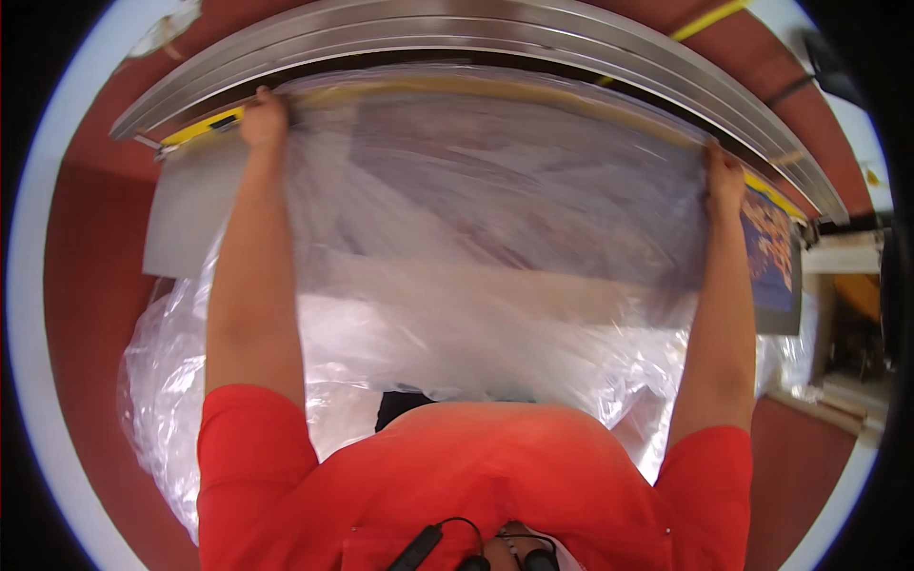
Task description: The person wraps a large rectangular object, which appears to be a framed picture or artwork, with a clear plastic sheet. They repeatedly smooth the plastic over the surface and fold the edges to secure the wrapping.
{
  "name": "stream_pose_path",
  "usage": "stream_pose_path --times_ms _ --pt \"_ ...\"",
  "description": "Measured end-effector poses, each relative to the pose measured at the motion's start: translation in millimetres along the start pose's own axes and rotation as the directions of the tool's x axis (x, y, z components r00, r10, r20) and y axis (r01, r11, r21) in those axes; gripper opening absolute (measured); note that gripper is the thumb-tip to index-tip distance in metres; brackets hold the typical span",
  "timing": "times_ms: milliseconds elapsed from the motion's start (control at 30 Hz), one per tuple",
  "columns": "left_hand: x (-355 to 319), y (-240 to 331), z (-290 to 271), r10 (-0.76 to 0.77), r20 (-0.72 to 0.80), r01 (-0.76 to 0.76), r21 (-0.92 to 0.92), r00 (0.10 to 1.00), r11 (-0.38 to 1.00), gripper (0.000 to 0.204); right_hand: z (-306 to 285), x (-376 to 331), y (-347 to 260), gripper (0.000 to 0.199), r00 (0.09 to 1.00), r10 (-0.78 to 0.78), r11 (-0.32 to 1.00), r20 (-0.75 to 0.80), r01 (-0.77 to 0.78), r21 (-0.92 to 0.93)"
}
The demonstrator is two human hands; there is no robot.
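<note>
A wide sheet of clear plastic film is stretched out in front of me over a large flat panel. My left hand grips the film's far left corner at the panel's top edge. My right hand grips the far right corner. Both arms are stretched forward. The rest of the film bunches loosely below, toward my red shirt.
A long grey metal rail curves along the far side of the panel. A yellow strip runs along the panel's top edge. Red floor lies to the left and right. Shelving or boxes stand at the right.
</note>
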State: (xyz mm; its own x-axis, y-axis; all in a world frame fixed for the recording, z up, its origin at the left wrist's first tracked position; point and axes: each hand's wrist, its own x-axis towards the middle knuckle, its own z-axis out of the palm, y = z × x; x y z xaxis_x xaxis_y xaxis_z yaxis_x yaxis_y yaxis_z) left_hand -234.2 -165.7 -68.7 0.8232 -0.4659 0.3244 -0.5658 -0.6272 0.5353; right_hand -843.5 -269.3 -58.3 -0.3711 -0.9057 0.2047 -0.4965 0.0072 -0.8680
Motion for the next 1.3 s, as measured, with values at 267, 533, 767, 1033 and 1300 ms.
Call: stream_pose_path --times_ms 267,533,767,1033,1300 --pt "-16.1 8.8 -8.4 0.022 -0.087 -0.031 -0.103 0.996 0.994 0.036 -1.3 2.8 -1.5 0.027 0.988 0.153 0.984 -0.032 -0.149 0.098" --pt "-15.3 2.3 -4.1 0.037 -0.131 -0.056 -0.142 0.991 0.988 0.034 -0.7 -6.8 -13.6 0.029 0.996 0.079 0.996 -0.041 -0.077 0.048" --pt "-9.6 5.3 -34.8 -0.031 0.486 0.336 -0.555 0.873 0.76 0.036 -2.2 -14.1 -24.6 0.03 0.964 0.201 0.894 0.172 -0.252 0.37" --pt "-106.2 -61.9 -147.5 0.198 0.122 -0.162 -0.253 0.973 0.954 0.033 -0.2 -98.7 -87.0 0.016 0.896 -0.067 0.975 0.44 -0.034 0.22" --pt "-317.0 -397.9 -191.6 -0.008 0.84 -0.47 0.311 0.542 0.826 0.026 27.8 -230.1 -145.7 0.015 0.563 -0.072 0.99 0.824 -0.06 0.128"
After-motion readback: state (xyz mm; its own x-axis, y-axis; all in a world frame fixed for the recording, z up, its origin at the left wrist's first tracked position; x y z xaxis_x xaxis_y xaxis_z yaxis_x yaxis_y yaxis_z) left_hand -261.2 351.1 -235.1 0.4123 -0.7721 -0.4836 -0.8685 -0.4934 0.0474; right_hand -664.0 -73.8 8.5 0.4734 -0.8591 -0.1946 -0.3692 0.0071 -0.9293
